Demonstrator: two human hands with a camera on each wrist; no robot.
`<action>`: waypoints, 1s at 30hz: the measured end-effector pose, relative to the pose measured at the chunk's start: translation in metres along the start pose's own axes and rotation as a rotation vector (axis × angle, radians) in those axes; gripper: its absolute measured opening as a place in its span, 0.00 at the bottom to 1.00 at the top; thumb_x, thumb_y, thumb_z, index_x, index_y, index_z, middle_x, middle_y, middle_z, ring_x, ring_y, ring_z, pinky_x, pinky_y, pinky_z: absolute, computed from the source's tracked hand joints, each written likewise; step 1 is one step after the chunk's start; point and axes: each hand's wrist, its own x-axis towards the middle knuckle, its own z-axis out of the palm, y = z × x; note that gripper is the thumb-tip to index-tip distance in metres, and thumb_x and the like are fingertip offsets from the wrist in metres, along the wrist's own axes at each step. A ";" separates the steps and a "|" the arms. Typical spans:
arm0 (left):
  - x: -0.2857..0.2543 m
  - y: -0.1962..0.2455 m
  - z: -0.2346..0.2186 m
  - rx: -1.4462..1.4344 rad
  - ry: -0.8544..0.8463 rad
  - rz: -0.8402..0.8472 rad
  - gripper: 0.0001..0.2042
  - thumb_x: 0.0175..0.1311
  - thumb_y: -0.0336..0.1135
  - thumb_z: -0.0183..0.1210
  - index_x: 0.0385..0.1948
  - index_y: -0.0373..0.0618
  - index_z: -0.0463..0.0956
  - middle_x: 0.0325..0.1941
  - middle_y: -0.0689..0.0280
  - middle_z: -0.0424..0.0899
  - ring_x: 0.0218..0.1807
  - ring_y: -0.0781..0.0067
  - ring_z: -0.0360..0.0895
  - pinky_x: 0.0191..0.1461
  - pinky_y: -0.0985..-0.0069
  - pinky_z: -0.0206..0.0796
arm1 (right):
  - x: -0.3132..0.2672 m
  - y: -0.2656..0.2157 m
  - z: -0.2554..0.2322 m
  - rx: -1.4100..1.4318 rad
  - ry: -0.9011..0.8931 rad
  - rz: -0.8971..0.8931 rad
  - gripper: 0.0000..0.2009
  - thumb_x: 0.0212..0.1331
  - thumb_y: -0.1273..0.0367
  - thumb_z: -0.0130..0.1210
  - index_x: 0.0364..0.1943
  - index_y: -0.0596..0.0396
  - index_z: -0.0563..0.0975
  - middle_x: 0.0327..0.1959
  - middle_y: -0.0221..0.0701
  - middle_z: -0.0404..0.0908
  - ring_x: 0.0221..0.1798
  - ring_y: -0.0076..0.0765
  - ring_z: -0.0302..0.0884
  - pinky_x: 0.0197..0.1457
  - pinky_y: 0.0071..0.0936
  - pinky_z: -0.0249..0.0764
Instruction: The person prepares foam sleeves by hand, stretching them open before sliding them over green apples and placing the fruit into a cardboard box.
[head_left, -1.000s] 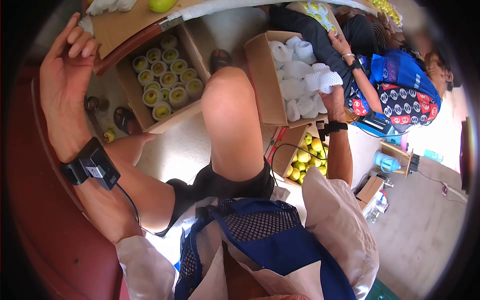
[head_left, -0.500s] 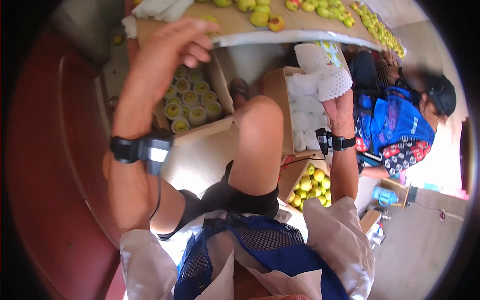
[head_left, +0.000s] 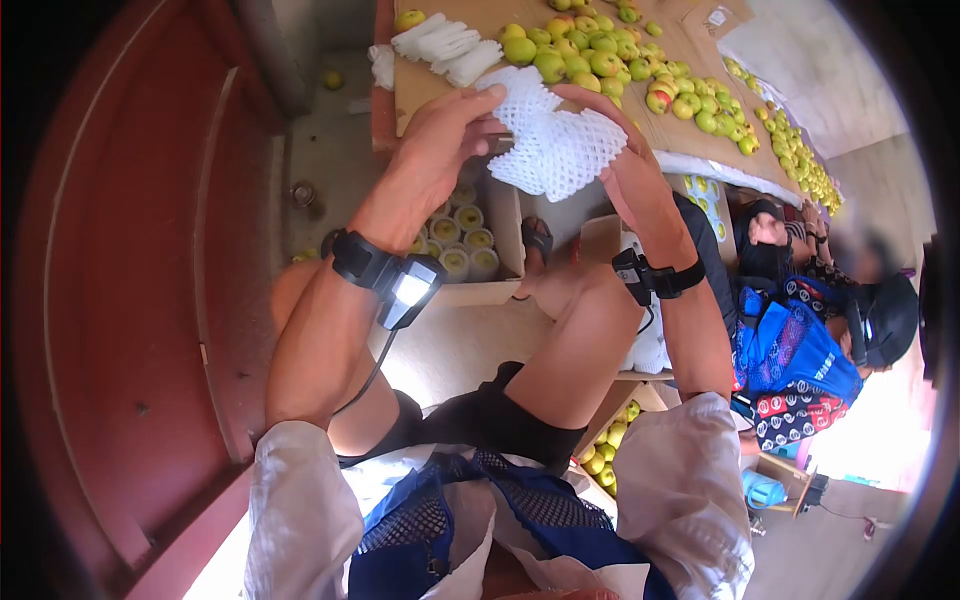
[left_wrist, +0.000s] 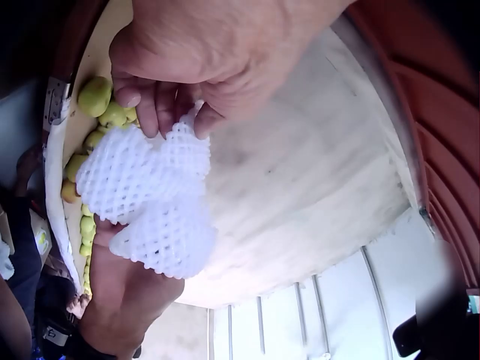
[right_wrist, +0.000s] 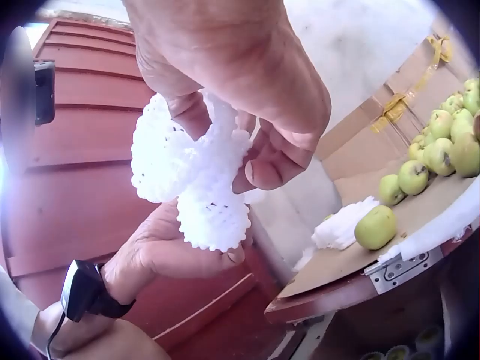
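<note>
White foam fruit nets (head_left: 560, 150), open mesh with scalloped rims, are held up between both hands near the table edge. My left hand (head_left: 445, 135) pinches one end of them between thumb and fingers, plainly seen in the left wrist view, where the nets (left_wrist: 150, 180) hang below the fingertips. On the opposite side my right hand (head_left: 635, 170) grips the nets, its thumb and fingers bent round them in the right wrist view (right_wrist: 240, 67). The nets partly cover the fingers of both hands.
Loose green apples (head_left: 600, 55) and more white foam nets (head_left: 445, 45) lie on the cardboard-covered table (head_left: 690, 135). Beneath it stands a carton (head_left: 490, 292) of net-wrapped apples. Another box holds loose apples (head_left: 605, 455). A person in a blue vest (head_left: 800, 340) sits at right.
My right hand has lifted the foam nets from the carton up to the table edge. My left hand has come rightward from the far left and now pinches them too. The head view has shifted.
</note>
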 end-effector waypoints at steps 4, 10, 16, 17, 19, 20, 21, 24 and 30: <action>0.005 0.015 -0.007 -0.082 0.125 0.052 0.14 0.67 0.38 0.65 0.50 0.45 0.76 0.43 0.69 0.80 0.42 0.77 0.76 0.44 0.78 0.68 | 0.019 0.001 0.008 0.027 0.031 0.005 0.29 0.58 0.76 0.42 0.68 0.56 0.71 0.61 0.31 0.78 0.60 0.26 0.76 0.64 0.28 0.72; 0.013 0.013 -0.001 -0.231 0.084 0.236 0.17 0.72 0.38 0.59 0.56 0.37 0.74 0.53 0.62 0.80 0.53 0.68 0.78 0.56 0.69 0.73 | 0.041 0.001 0.025 0.149 0.142 0.071 0.28 0.58 0.80 0.42 0.67 0.56 0.73 0.50 0.30 0.82 0.41 0.23 0.78 0.39 0.27 0.76; 0.016 0.013 -0.005 -0.423 0.209 0.255 0.18 0.77 0.35 0.49 0.62 0.36 0.69 0.58 0.58 0.78 0.58 0.63 0.77 0.62 0.63 0.73 | 0.043 0.028 0.074 -0.268 0.336 -0.083 0.36 0.48 0.85 0.52 0.68 0.54 0.71 0.45 0.32 0.80 0.39 0.28 0.78 0.39 0.23 0.76; 0.022 0.011 -0.011 -0.441 0.261 0.249 0.17 0.78 0.35 0.48 0.62 0.35 0.69 0.58 0.56 0.78 0.57 0.62 0.78 0.63 0.61 0.73 | 0.043 0.036 0.083 -0.314 0.334 -0.139 0.36 0.48 0.84 0.53 0.68 0.54 0.71 0.46 0.33 0.79 0.42 0.30 0.78 0.44 0.24 0.76; 0.031 0.005 -0.029 -0.425 0.289 0.262 0.17 0.79 0.36 0.47 0.61 0.34 0.70 0.56 0.54 0.79 0.54 0.61 0.79 0.62 0.60 0.73 | 0.043 0.058 0.093 -0.403 0.336 -0.253 0.36 0.46 0.84 0.54 0.68 0.54 0.71 0.48 0.35 0.78 0.47 0.34 0.78 0.53 0.27 0.75; 0.035 0.002 -0.039 -0.394 0.264 0.277 0.17 0.79 0.36 0.46 0.59 0.33 0.71 0.54 0.55 0.80 0.53 0.61 0.80 0.60 0.60 0.74 | 0.042 0.066 0.091 -0.387 0.286 -0.221 0.34 0.47 0.83 0.55 0.66 0.56 0.72 0.50 0.39 0.77 0.53 0.39 0.77 0.63 0.31 0.71; 0.032 0.004 -0.040 -0.365 0.239 0.286 0.17 0.80 0.37 0.46 0.58 0.32 0.71 0.51 0.55 0.80 0.51 0.61 0.80 0.58 0.61 0.75 | 0.042 0.068 0.090 -0.400 0.239 -0.247 0.33 0.47 0.82 0.56 0.65 0.56 0.73 0.51 0.40 0.78 0.53 0.42 0.77 0.63 0.32 0.71; 0.018 0.013 -0.035 -0.340 0.303 0.221 0.18 0.79 0.40 0.46 0.56 0.33 0.73 0.45 0.58 0.81 0.47 0.62 0.80 0.53 0.63 0.75 | 0.044 0.068 0.087 -0.492 0.132 -0.284 0.30 0.47 0.79 0.59 0.62 0.58 0.74 0.51 0.46 0.78 0.55 0.49 0.77 0.63 0.36 0.71; 0.018 -0.001 -0.065 -0.289 0.154 0.223 0.14 0.77 0.39 0.49 0.49 0.37 0.76 0.44 0.60 0.81 0.42 0.66 0.77 0.50 0.68 0.73 | 0.036 0.060 0.098 -0.585 0.109 -0.157 0.28 0.49 0.70 0.61 0.59 0.64 0.74 0.51 0.50 0.80 0.57 0.54 0.78 0.63 0.38 0.72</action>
